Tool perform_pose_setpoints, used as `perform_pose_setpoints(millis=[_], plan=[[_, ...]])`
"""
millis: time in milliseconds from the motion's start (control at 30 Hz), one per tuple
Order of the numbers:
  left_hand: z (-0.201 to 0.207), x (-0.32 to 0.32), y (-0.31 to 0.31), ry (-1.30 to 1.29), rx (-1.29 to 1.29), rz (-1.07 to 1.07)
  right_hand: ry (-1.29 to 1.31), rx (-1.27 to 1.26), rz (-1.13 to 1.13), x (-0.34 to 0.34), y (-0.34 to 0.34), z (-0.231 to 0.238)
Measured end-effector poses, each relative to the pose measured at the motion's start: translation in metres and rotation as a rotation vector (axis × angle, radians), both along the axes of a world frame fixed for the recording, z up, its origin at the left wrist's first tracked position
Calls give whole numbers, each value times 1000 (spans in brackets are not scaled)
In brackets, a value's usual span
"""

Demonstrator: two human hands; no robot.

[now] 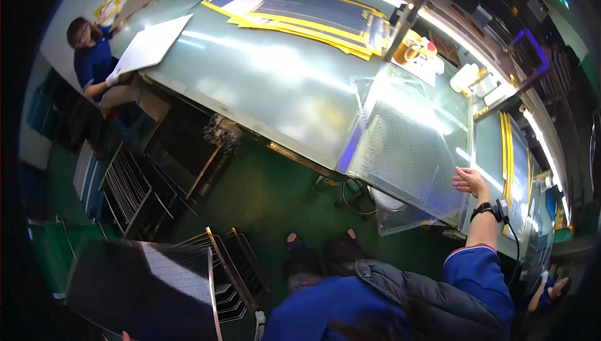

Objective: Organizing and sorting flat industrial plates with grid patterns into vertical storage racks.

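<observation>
My right hand (471, 181) is raised at the right edge of a clear, finely patterned sheet (407, 147). Its fingers stretch out to the left, and nothing shows in them; whether they touch the sheet I cannot tell. The sheet lies on the glossy table (282, 103), with a corner hanging past the front edge. At lower left, a large dark, glossy panel (144, 291) slants beside a wire rack (235, 278). Only a fingertip of what seems to be my left hand (126, 336) shows at the panel's near edge; its other fingers are out of view.
Yellow-edged dark sheets (319, 12) lie stacked at the table's far side. A co-worker (94, 59) at far left handles a white board (153, 43). Another wire rack (128, 184) stands on the floor. A cable (514, 241) hangs from my right wrist. White containers (472, 81) stand at back right.
</observation>
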State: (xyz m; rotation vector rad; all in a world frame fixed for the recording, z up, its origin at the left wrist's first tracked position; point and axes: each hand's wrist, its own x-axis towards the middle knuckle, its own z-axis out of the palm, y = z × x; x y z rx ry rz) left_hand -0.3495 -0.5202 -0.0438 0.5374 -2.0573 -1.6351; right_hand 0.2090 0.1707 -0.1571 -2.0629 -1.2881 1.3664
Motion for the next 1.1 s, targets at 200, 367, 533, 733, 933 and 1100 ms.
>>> perform_pose_setpoints(millis=[200,367,533,733,933,1100], plan=[[-52,-5,201,-143,369,-823,6,91,272,64,43,-20],[-103,116,427,-508,600,-1279,-471,694,331,111,-15,144],[-154,252,533,-852,846,-1478,-611,1136,529,129,-112,193],[-232,339,575,-1005,899,-1645,-590,1320,622,116,-141,67],[-222,246,526,-1760,863,-1397,-401,1167,524,108,-165,-61],[-180,197,529,-1445,634,-1595,-325,1005,543,103,-177,-82]])
